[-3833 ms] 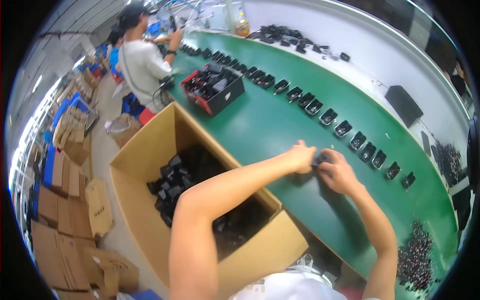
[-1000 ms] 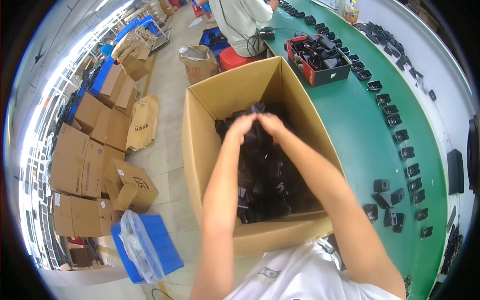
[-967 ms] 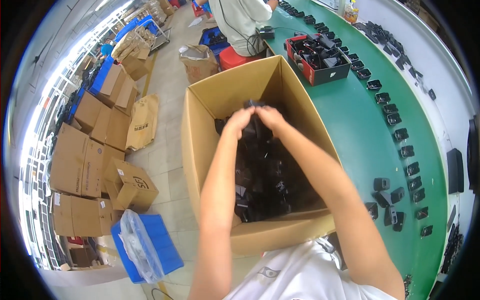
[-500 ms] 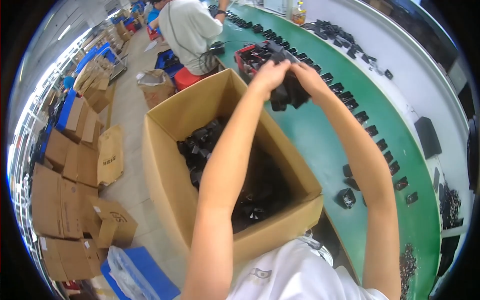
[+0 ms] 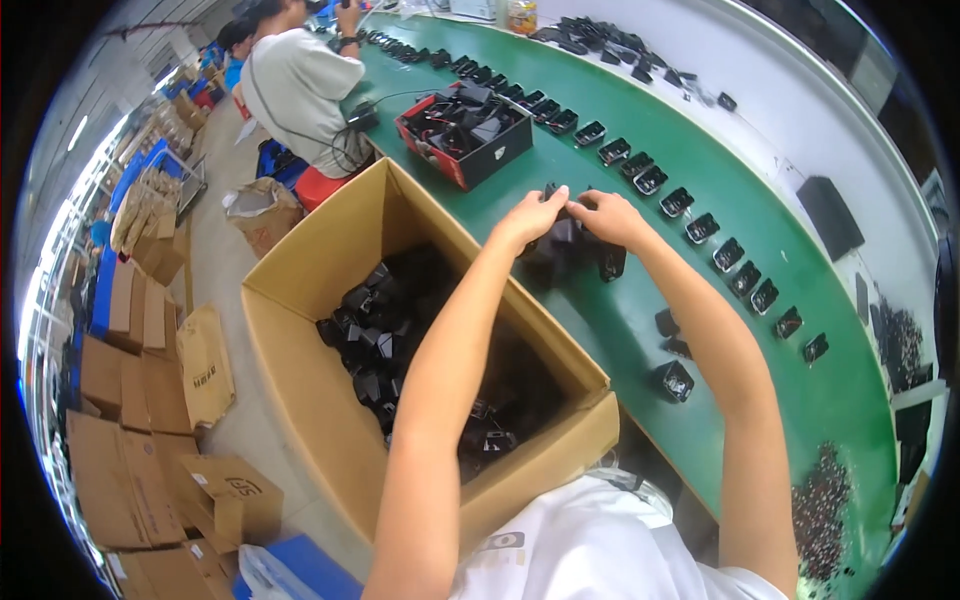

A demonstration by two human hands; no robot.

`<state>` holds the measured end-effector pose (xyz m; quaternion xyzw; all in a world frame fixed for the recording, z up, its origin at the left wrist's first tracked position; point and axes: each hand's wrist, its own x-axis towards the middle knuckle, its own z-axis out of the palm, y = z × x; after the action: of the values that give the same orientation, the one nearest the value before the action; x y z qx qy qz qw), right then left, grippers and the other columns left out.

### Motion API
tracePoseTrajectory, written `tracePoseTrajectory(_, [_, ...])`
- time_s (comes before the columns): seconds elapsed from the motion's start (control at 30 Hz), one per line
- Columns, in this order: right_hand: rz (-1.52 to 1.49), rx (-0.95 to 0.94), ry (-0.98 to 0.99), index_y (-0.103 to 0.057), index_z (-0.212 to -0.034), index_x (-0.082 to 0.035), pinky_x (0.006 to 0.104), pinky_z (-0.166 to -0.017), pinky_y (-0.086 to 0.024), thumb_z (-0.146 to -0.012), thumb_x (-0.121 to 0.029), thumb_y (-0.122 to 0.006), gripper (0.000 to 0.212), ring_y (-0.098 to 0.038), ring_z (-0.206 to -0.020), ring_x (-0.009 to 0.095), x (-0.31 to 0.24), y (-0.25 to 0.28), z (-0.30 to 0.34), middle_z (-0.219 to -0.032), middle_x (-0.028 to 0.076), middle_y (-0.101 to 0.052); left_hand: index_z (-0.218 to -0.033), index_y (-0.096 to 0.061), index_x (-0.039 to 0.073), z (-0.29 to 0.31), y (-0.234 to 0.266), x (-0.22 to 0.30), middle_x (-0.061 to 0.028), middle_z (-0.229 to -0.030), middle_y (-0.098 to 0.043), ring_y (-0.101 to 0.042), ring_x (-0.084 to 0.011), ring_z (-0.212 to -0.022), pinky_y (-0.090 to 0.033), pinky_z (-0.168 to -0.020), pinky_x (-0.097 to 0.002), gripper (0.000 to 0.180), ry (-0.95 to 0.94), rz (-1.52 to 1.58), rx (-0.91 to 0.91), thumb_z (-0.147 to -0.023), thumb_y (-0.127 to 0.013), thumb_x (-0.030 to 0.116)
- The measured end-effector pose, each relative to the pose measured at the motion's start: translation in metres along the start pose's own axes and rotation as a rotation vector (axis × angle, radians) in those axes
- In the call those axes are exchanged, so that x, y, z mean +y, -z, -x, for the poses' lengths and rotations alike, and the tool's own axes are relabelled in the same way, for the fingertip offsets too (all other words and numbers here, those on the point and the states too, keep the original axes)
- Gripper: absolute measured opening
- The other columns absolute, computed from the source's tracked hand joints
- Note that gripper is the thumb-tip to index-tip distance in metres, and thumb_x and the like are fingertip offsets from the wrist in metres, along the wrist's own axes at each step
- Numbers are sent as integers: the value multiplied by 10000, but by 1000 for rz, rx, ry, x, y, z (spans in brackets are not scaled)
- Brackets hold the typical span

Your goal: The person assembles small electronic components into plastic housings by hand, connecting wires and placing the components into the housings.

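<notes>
Both my arms reach over the big cardboard box to the green table. My left hand [image 5: 533,216] is closed on a clump of black plastic housings [image 5: 553,258], their edges blurred. Beside it, my right hand [image 5: 612,220] has its fingers curled at the same clump, and a housing shows under its fingers. The fingertips of both hands almost meet. Closer to me on the table stand a few black housings [image 5: 674,381], one with its open side up. More black housings [image 5: 385,335] lie heaped inside the cardboard box [image 5: 330,465].
A red and black carton [image 5: 505,145] of black parts stands beyond my hands. Along the green table [image 5: 640,445] runs a curved row of open housings [image 5: 702,228]. Small scraps [image 5: 822,510] lie at the near right. A person [image 5: 300,85] sits at the far left.
My hands and the black housings have come away from in front of the red and black carton, nearer along the table. The whole view has shifted, and the carton now shows fully.
</notes>
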<state>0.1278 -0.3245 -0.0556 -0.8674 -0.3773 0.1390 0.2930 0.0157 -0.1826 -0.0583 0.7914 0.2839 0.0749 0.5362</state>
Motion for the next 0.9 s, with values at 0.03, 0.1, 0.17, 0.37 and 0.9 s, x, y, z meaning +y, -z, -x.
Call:
tracePoseTrajectory(0.03, [177,48,34,-606,-1329,-94,428,-1014,-451,-889,-598,-545,672,-577,-1194,353,5,-1,4,-1256,217,-630,-1412,-454,-32,6,-3,4,-293,-1372,-527,-505,-392,-1304,-408,-1074,-450,900,-38,-160,106,-879,-517,690])
tracePoseTrajectory(0.1, [156,47,-17,-589,-1350,-128,442,-1027,-449,-868,-601,-573,675,-566,-1200,380,12,-2,11,-1268,230,-614,-1449,-426,13,21,10,10,-339,-1411,-461,-456,-448,-1329,-366,-1111,-473,928,-76,-378,152,-856,-507,722])
tracePoseTrajectory(0.17, [206,20,31,-543,-1390,-160,442,-1029,-450,-854,-567,-604,676,-562,-1209,385,13,0,14,-1279,236,-600,-1353,-537,4,36,33,9,-327,-1316,-546,-509,-420,-1280,-407,-1066,-452,733,-327,-415,271,-915,-545,593])
tracePoseTrajectory(0.37, [79,-1,-79,-520,-1356,-23,431,-991,-474,-834,-435,-643,677,-578,-1186,373,34,15,37,-1254,238,-597,-1237,-544,-2,62,102,-45,-184,-1285,-512,-551,-285,-1109,-473,-926,-392,493,-395,-365,910,-876,-712,288])
tracePoseTrajectory(0.9, [106,264,359,-640,-1103,-16,427,-790,-536,-847,-203,-678,318,-678,-916,317,-39,42,93,-1080,154,-658,-1474,-406,111,69,87,-99,-96,-1340,-551,-621,-252,-1067,-500,-916,-397,635,-130,403,370,-1018,-436,552])
